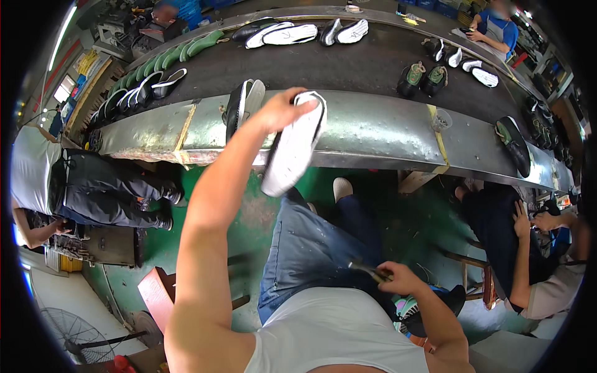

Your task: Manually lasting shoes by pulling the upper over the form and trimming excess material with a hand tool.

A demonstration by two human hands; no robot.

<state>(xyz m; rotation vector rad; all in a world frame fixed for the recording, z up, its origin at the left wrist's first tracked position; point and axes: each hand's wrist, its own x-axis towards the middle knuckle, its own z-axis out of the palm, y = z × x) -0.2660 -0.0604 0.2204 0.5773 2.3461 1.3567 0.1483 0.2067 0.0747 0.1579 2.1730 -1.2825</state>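
Note:
My left hand (283, 113) is raised over the bench edge and closed on one end of a shoe upper (293, 149). Its white underside faces me, and a dark edge runs along its rim. Just left of that hand, a black shoe with a pale inside (244, 105) stands on its side on the metal ledge. Low by my right hip, my right hand (399, 278) is wrapped round the handle of a metal-headed hand tool (368, 269). Motion blurs the tool's head, so I cannot make out its exact kind.
A long dark bench (280, 62) with a metal ledge (373, 130) curves ahead. It carries green shoe lasts (171, 57), more black-and-white shoes (289, 34) and a clear cup (442, 119). People sit or stand at left, right and far right. A fan (65, 332) stands at lower left.

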